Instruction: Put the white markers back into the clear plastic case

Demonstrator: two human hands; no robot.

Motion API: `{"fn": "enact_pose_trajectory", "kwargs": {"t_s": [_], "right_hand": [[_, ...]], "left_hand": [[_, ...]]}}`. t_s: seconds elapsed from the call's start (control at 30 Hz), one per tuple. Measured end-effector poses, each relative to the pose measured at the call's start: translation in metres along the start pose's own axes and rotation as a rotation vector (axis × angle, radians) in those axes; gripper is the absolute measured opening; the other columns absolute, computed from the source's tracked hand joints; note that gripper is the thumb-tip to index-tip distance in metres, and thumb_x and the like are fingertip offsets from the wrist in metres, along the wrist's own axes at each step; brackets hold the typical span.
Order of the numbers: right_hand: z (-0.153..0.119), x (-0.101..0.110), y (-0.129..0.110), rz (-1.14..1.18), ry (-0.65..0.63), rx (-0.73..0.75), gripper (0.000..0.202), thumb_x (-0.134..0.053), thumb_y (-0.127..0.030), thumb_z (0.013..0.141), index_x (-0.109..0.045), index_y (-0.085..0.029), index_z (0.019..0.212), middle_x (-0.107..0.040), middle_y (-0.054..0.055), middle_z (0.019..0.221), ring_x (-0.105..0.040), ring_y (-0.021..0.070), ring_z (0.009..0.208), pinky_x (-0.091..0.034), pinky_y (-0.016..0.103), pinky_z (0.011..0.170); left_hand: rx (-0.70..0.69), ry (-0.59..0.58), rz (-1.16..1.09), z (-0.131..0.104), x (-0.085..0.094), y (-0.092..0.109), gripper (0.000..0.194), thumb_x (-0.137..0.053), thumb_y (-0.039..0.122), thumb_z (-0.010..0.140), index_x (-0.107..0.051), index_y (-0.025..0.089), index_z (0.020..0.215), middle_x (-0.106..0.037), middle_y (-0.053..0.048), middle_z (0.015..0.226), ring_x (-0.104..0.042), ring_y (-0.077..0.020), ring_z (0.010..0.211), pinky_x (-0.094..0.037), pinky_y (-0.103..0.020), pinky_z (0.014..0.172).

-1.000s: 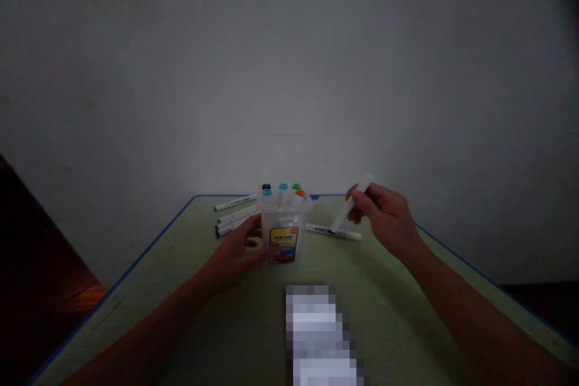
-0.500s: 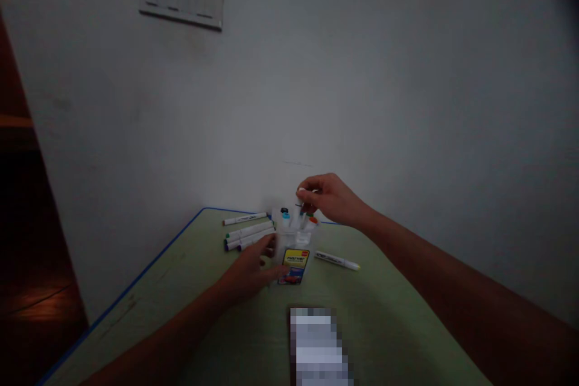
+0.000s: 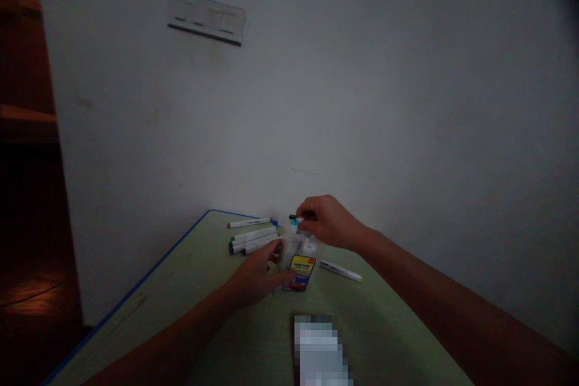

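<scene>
A clear plastic marker case (image 3: 296, 247) with a yellow and blue label stands upright on the table. My left hand (image 3: 257, 274) is closed around its left side, thumb across the front by the label. Over the case's open top, my right hand (image 3: 328, 223) pinches a white marker (image 3: 300, 219), mostly hidden behind the fingers. Beside those fingertips, a blue-ended marker (image 3: 294, 224) and a black-ended marker (image 3: 292, 217) stick up from the case. To the left of the case lie several white markers (image 3: 253, 234) with coloured ends. A yellow-ended marker (image 3: 341, 271) rests at the right.
A phone (image 3: 319, 350) with a blurred screen lies at the front of the green table (image 3: 181, 307), which has a blue edge. Close behind the table rises a pale wall (image 3: 362, 102) carrying a switch panel (image 3: 205, 17). A dark space borders the left.
My right hand has moved down with the marker, closer to the case's top. My left hand still holds the case. The whole view has shifted slightly.
</scene>
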State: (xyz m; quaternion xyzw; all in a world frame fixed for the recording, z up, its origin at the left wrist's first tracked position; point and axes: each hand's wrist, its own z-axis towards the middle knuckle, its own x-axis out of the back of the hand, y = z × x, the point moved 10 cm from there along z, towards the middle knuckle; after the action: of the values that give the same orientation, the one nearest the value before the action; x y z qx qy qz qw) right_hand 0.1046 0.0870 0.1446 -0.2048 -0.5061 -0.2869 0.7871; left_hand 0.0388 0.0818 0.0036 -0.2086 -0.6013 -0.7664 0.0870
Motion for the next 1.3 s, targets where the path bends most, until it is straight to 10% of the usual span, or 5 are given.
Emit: {"fn": "enact_pose_trajectory", "kwargs": {"t_s": [1.3], "right_hand": [[0.005, -0.025, -0.013, -0.281, -0.341, 0.158, 0.018, -0.055, -0.018, 0.070, -0.068, -0.016, 0.082, -0.068, 0.009, 0.086, -0.056, 0.0202, 0.087, -0.041, 0.025, 0.071]], "left_hand": [[-0.034, 0.029, 0.068, -0.004, 0.004, 0.007, 0.060, -0.061, 0.043, 0.064, -0.040, 0.022, 0.117, -0.051, -0.004, 0.115, -0.050, -0.0153, 0.097, -0.040, -0.027, 0.084]]}}
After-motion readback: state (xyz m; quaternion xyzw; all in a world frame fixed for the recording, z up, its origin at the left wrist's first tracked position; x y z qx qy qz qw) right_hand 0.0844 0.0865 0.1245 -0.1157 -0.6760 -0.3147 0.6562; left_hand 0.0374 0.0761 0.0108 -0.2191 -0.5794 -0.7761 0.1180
